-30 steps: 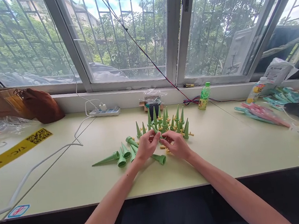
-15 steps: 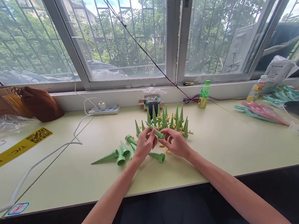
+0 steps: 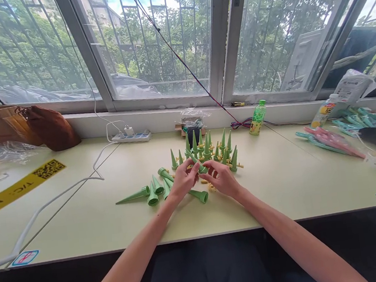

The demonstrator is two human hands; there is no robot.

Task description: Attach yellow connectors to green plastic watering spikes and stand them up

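Pale tabletop (image 3: 283, 188) below barred windows (image 3: 163, 48), both hands at work

From my end of the feed, I see the green spike (image 3: 201, 167) just in front of the upright cluster (image 3: 207, 150), tilted, its slim tip up and to the left, its wide end lower and to the right. I make out the left hand (image 3: 182, 180) pinching it between thumb and fingers. At the wide end I see the right hand (image 3: 222, 177) with thumb and forefinger bent close; whether they clasp the spike or something small beside it, I cannot tell.

Small yellow pieces (image 3: 210, 186) lie in front of the upright cluster, next to the right hand, and similar yellow bits stick out sideways among its spikes. Left of the cluster I count several loose spikes (image 3: 153, 196) on their sides, some overlapping; one more spike (image 3: 200, 196) lies in front of it, partly hidden by the left wrist.

Directly behind the cluster I have a dark box (image 3: 192, 136) topped with crumpled clear wrap (image 3: 194, 117). Behind it to the right stands a green bottle (image 3: 258, 118); behind it to the left is a power strip (image 3: 133, 137). Farther left of the cluster I see a brown pouch (image 3: 51, 128), and far to its right, pink and teal packets (image 3: 335, 141).
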